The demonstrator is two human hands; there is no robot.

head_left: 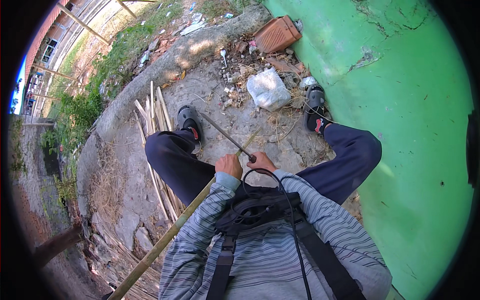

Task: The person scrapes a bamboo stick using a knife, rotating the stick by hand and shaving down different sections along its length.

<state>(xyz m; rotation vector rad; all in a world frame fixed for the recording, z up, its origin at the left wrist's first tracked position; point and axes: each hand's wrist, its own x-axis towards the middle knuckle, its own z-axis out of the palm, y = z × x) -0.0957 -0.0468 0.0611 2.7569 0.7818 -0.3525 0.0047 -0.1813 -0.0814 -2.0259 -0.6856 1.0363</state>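
Note:
A long bamboo pole (172, 232) runs up from the lower left, under my left forearm, to a thinner end between my feet. My left hand (229, 165) is closed around it near that end. In my right hand (263, 161) is the dark handle of a long knife (225, 132). Its narrow blade points up and to the left. Just beyond my hands the blade crosses the bamboo; whether it has cut into it I cannot tell. My hands are close together, between my spread knees.
Split bamboo strips (162, 117) lie left of my left shoe (189, 120). Ahead are a crumpled white bag (268, 90), rubble and an orange roof tile (277, 34). A green wall (420, 150) rises on the right; a low concrete edge (175, 60) curves along the left. A black cable (295, 225) hangs over my chest.

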